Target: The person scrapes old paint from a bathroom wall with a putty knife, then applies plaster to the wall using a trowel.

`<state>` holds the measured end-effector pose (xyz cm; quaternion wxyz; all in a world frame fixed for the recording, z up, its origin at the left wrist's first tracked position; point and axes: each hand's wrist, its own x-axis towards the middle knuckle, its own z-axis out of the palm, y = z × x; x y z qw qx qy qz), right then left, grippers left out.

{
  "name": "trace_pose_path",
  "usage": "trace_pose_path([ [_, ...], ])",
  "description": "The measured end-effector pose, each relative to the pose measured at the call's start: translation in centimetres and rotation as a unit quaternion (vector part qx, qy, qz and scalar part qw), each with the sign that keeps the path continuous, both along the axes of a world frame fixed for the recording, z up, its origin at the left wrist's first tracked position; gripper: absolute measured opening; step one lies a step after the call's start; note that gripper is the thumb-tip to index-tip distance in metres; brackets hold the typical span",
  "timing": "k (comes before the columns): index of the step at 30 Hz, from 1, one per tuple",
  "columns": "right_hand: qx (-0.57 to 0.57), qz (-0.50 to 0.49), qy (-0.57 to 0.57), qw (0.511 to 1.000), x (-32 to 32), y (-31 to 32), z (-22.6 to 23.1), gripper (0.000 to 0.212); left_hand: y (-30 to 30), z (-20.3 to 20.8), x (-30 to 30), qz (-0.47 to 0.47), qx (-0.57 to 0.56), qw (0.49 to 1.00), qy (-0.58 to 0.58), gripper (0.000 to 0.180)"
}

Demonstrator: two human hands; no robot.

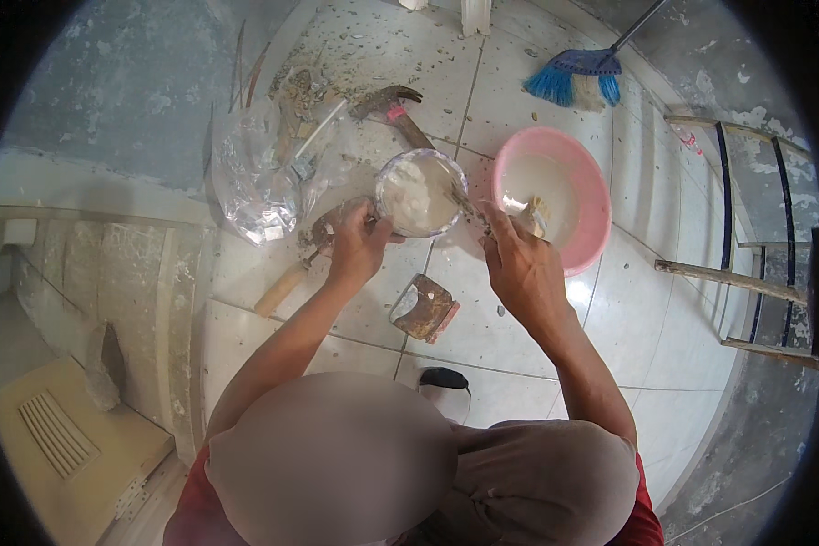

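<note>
My left hand (pixel 359 244) is closed on the near left rim of a round bowl (pixel 382 216) with a pale, wet-looking mix inside. In my right hand (pixel 526 264) is a narrow, dirty metal tool (pixel 464 197), its far end over the bowl's right side; its exact kind is unclear. A pink basin (pixel 595 232) of cloudy water stands just right of the bowl, with a small pale brown thing (pixel 539 217) near its left side. Beside my left hand lies a trowel with a wooden handle (pixel 282 288); its blade is partly hidden.
A claw hammer (pixel 396 111) lies beyond the bowl. Left of it are a clear plastic bag (pixel 259 191) and rubble. A rusty scraper blade (pixel 425 311) lies on the tiles nearer me. A blue broom (pixel 578 77) is far right, and a wooden ladder-like frame (pixel 733 280) stands at right.
</note>
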<state>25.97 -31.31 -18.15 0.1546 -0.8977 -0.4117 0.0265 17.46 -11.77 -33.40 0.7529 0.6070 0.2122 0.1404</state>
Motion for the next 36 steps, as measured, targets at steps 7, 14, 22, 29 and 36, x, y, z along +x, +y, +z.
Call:
trace_pose_path([
  [7, -0.009, 0.027, -0.098, 0.995, -0.4, 0.4, -1.8, 0.037, -1.4, 1.2, -0.8, 0.011, 0.033, 0.999, -0.027, 0.014],
  [14, -0.012, 0.015, -0.112, 0.993, -2.7, 0.3, -4.7, 0.037, -2.4, 1.2, -1.8, -0.016, 0.080, 0.996, 0.019, 0.024],
  [22, 0.038, -0.051, -0.030, 0.997, -4.8, -0.3, -6.7, 0.039, -3.6, 1.5, -2.5, -0.017, 0.082, 0.996, 0.027, 0.019],
  [29, 0.058, -0.094, -0.061, 0.992, -4.8, -1.9, -7.3, 0.035, -3.7, 0.5, -3.0, -0.027, 0.091, 0.995, 0.029, 0.019],
  [36, -0.026, -0.082, -0.033, 0.996, -3.8, -2.3, -8.9, 0.033, -5.3, 0.6, -2.5, -0.020, 0.052, 0.997, 0.043, 0.018],
])
